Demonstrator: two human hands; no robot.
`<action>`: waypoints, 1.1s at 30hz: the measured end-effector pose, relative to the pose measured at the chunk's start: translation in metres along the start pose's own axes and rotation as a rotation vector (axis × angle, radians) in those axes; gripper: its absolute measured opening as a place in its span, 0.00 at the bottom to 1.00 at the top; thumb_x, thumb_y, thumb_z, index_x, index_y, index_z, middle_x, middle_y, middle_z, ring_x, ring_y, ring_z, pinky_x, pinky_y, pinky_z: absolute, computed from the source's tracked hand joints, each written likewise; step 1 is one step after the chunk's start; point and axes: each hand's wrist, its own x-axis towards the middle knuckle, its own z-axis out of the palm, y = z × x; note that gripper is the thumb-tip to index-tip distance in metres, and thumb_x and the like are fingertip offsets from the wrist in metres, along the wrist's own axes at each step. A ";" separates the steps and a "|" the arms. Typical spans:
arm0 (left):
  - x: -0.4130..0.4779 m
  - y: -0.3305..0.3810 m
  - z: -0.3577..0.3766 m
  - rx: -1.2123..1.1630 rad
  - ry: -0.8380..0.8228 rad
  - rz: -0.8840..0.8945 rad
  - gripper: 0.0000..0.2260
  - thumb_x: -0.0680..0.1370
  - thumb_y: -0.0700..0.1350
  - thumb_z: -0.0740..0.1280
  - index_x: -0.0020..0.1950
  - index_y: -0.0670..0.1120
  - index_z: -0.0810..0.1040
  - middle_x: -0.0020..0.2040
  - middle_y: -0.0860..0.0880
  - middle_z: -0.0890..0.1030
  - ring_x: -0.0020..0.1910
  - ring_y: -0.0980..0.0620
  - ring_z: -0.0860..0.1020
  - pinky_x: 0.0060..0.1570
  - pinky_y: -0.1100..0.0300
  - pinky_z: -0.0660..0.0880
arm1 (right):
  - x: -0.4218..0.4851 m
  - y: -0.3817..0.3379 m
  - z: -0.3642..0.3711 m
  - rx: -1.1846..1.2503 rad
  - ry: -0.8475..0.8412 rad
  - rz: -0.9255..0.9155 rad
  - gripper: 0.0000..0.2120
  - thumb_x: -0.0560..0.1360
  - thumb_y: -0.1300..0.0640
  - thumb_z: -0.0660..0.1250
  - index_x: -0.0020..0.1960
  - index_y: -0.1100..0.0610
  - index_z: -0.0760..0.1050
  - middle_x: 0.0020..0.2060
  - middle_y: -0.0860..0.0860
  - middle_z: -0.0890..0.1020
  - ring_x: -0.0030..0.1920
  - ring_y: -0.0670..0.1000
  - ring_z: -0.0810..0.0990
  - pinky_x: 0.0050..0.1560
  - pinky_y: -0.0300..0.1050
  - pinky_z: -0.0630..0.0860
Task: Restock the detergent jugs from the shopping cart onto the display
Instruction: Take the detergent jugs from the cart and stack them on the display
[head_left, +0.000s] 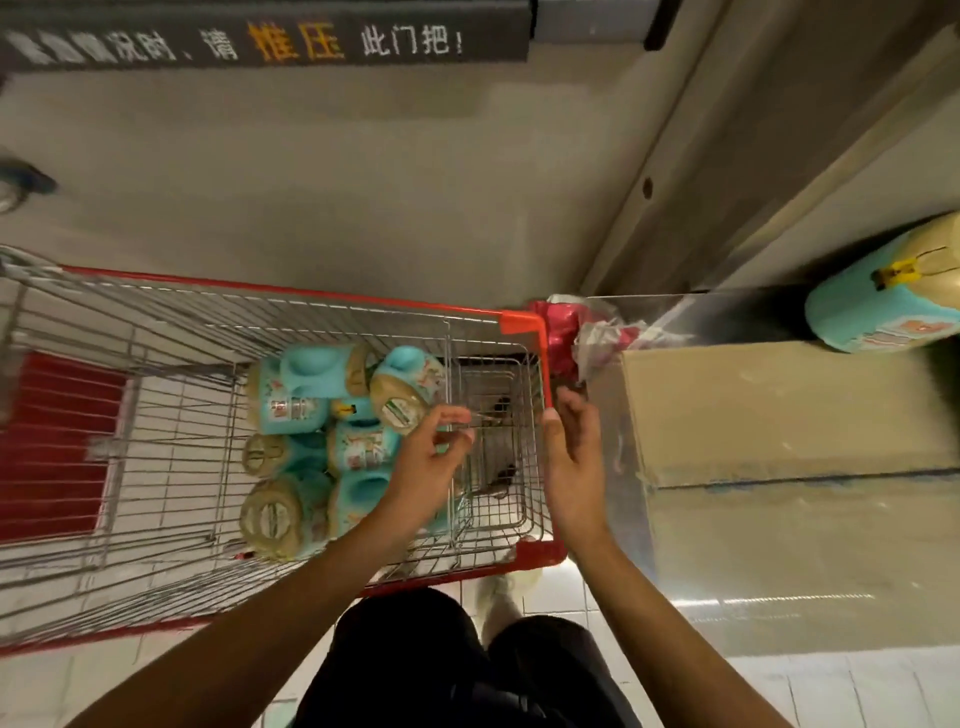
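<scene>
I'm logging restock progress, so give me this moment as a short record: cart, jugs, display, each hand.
cart: wire shopping cart with red trim, on the left
jugs in cart: several teal detergent jugs heaped on their sides
display: one teal jug at far right, near a cardboard box
left hand: over the cart's jugs, fingers loosely curled, holding nothing
right hand: fingers straight, empty, by the cart's red corner
</scene>
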 end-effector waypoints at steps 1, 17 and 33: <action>-0.001 -0.008 -0.016 -0.010 0.022 -0.023 0.08 0.83 0.38 0.69 0.61 0.46 0.80 0.59 0.55 0.83 0.54 0.63 0.81 0.48 0.71 0.77 | -0.002 -0.001 0.015 -0.011 -0.025 0.008 0.17 0.83 0.40 0.63 0.69 0.44 0.71 0.64 0.38 0.78 0.67 0.40 0.76 0.67 0.37 0.74; 0.083 -0.129 -0.134 -0.137 0.139 -0.453 0.08 0.85 0.41 0.65 0.62 0.40 0.77 0.58 0.40 0.83 0.56 0.41 0.81 0.59 0.45 0.79 | 0.074 0.076 0.221 -0.307 -0.363 0.210 0.09 0.86 0.52 0.64 0.62 0.55 0.73 0.62 0.57 0.80 0.60 0.60 0.83 0.54 0.59 0.84; 0.219 -0.220 -0.238 -0.608 0.318 -0.800 0.29 0.78 0.68 0.67 0.71 0.52 0.70 0.65 0.45 0.76 0.64 0.39 0.78 0.62 0.38 0.79 | 0.105 0.099 0.402 0.190 -0.203 0.988 0.48 0.72 0.40 0.79 0.82 0.52 0.58 0.68 0.54 0.77 0.64 0.56 0.79 0.66 0.56 0.78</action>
